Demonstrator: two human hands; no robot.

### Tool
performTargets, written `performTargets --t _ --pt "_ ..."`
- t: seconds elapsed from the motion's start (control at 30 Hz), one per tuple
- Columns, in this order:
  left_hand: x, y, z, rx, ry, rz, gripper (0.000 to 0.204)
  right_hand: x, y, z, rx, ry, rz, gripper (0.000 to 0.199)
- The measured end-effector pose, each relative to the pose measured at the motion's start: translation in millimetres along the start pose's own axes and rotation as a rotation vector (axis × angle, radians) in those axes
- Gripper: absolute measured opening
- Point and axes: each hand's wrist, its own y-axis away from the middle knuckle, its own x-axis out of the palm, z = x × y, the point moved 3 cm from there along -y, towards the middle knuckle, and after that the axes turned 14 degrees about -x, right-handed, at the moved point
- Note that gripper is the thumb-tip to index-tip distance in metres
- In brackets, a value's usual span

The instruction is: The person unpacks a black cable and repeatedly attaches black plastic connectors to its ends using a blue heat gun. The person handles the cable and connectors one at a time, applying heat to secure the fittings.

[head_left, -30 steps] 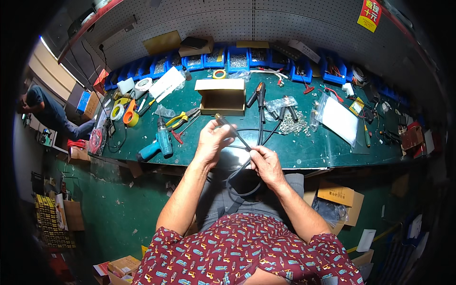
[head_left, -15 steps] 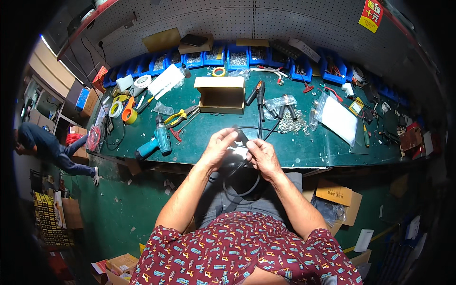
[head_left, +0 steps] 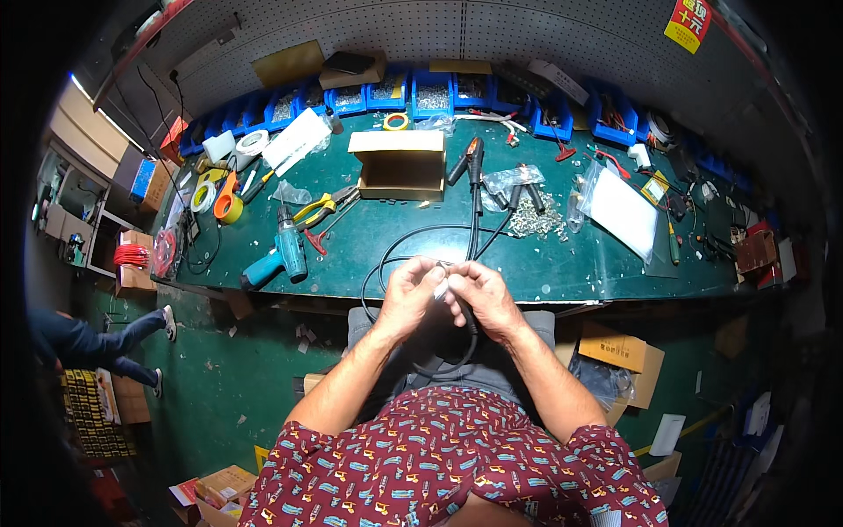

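Over the bench's front edge, my left hand (head_left: 408,297) and my right hand (head_left: 488,300) meet, fingertips pinched together. A small pale piece (head_left: 441,288) shows between them; the fingers cover most of it, so its kind is unclear. A black cable (head_left: 413,233) loops on the bench around my left hand and hangs in a curve below both hands over my lap. Just beyond the hands lies a black tool with an orange part (head_left: 475,158), beside more black cable. An opened cardboard box (head_left: 402,189) stands behind, to the left.
A teal cordless drill (head_left: 288,250), yellow-handled pliers (head_left: 314,209) and an orange tape dispenser (head_left: 228,207) lie leftward. Small metal parts (head_left: 537,221) are heaped right of the cables, near a white sheet (head_left: 622,211). Blue bins (head_left: 432,97) line the back. Another person's legs (head_left: 132,342) show far left.
Both hands have come closer together and slightly down toward me. The black piece held between them is now mostly hidden, and a pale piece shows. At left, the other person has moved nearer.
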Motion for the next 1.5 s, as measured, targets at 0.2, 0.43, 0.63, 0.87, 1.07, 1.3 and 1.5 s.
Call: performTargets --t 0.2,0.43,0.63,0.87,1.07,1.3,1.5 --pt "-17.5 8.5 -30.1 -0.197 -0.339 0.188 0.017 4.0 6.9 16.6 0.073 0.274 0.237 0.029" --pt "-35.7 3.2 -61.9 -0.19 -0.404 0.215 0.013 1.3 15.9 26.6 0.1 0.287 0.29 0.03" --pt "-158.7 -74.9 -35.8 0.108 -0.634 -0.287 0.008 -56.4 17.0 25.0 0.052 0.065 -0.043 0.031" --pt "-83.7 -153.8 6.1 0.345 -1.116 -0.596 0.024 -45.0 6.6 17.5 -0.015 -0.066 -0.101 0.029" --pt "-60.8 -189.6 26.3 0.231 -1.248 -0.668 0.025 -41.8 10.4 17.5 -0.017 -0.062 -0.126 0.029" --pt "-55.8 -131.9 7.0 0.213 -0.483 -0.256 0.016 -34.8 7.8 22.7 -0.083 0.097 -0.163 0.032" --pt "-21.2 -21.7 -1.3 -0.005 0.163 0.074 0.023 -10.7 14.0 41.9 -0.072 0.208 -0.11 0.023"
